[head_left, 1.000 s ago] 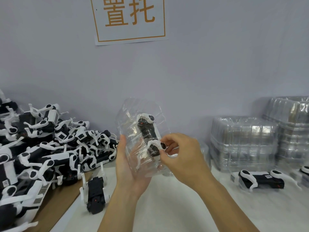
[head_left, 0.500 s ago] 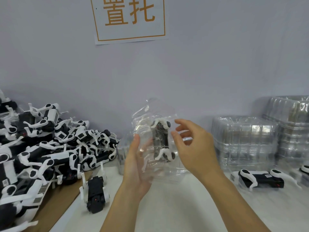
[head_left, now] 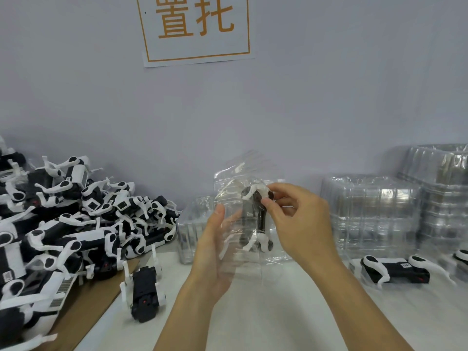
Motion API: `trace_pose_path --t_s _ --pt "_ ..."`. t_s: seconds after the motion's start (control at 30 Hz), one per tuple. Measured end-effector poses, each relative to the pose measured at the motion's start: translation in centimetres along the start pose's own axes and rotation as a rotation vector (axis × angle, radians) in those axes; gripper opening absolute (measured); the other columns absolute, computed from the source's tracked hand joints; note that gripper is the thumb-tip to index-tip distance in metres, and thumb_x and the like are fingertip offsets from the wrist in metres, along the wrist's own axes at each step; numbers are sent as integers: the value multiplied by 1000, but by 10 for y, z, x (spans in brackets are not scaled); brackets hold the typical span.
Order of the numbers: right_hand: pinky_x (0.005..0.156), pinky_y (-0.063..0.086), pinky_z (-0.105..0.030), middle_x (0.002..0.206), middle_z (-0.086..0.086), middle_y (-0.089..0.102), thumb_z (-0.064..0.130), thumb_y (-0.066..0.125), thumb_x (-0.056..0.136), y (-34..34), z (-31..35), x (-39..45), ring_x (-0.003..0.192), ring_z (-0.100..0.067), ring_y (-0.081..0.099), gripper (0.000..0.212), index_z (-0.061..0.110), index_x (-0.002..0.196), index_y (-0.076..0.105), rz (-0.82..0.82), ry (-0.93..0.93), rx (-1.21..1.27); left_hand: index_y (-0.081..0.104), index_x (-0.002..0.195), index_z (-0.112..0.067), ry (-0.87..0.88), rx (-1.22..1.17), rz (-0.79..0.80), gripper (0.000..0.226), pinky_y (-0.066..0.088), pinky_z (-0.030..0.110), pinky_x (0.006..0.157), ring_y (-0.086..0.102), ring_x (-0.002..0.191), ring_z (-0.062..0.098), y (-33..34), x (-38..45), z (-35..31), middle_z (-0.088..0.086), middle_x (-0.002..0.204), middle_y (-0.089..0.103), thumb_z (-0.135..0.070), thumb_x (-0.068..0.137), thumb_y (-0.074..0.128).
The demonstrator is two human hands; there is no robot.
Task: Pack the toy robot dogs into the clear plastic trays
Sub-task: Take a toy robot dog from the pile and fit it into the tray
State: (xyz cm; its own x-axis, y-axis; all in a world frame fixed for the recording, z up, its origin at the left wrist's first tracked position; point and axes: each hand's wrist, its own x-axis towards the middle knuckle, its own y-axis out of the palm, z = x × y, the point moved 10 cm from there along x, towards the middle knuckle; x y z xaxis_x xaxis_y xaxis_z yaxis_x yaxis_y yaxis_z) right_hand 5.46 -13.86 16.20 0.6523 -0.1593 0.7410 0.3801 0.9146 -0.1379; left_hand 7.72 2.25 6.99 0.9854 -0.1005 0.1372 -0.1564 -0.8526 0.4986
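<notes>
A clear plastic tray (head_left: 253,259) stands upright in the air above the white table, with a black and white toy robot dog (head_left: 258,224) set in it. My left hand (head_left: 215,252) cradles the tray from the left, thumb on its front edge. My right hand (head_left: 301,221) pinches the dog's upper white leg between thumb and forefinger. One more dog (head_left: 145,290) lies loose on the table at the lower left, and another dog (head_left: 397,271) lies on its side at the right.
A big heap of robot dogs (head_left: 58,224) covers a brown board at the left. Stacks of clear trays (head_left: 374,219) stand at the back right, a smaller clear stack (head_left: 193,229) behind my left hand. A wall with a paper sign (head_left: 196,29) closes the back.
The tray with the dog has shifted right and turned more upright. My right hand let go of the lower leg, opened, and now pinches the upper leg.
</notes>
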Motion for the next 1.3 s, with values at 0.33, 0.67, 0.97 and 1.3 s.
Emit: trace_pose_path --t_s 0.33,0.67,0.97,1.3 --pt "71 56 -18 77 17 71 19 71 91 -5 -4 1 77 -2 68 10 28 93 76 -17 3 -20 80 105 -28 1 52 56 49 52 56 100 71 106 22 5 0 1 2 106 77 -64 76 62" --pt "69 52 -11 80 22 70 15 73 89 -7 2 0 76 -1 68 24 38 85 72 -30 7 9 78 110 -24 -41 100 5 55 51 58 98 71 108 26 0 -2 4 4 113 75 -64 75 64" --pt "68 52 -10 79 19 70 20 76 87 -8 -6 0 77 -1 68 17 37 86 71 5 105 53 74 119 -24 -37 110 -40 72 43 54 109 60 124 24 -3 -4 4 1 122 71 -66 61 80" --pt "60 55 -27 79 -10 73 13 50 97 -34 -80 -7 65 -19 71 21 7 110 66 -56 796 561 67 109 -28 315 621 11 57 51 11 71 69 91 -3 19 -8 -34 -23 102 72 -60 62 76"
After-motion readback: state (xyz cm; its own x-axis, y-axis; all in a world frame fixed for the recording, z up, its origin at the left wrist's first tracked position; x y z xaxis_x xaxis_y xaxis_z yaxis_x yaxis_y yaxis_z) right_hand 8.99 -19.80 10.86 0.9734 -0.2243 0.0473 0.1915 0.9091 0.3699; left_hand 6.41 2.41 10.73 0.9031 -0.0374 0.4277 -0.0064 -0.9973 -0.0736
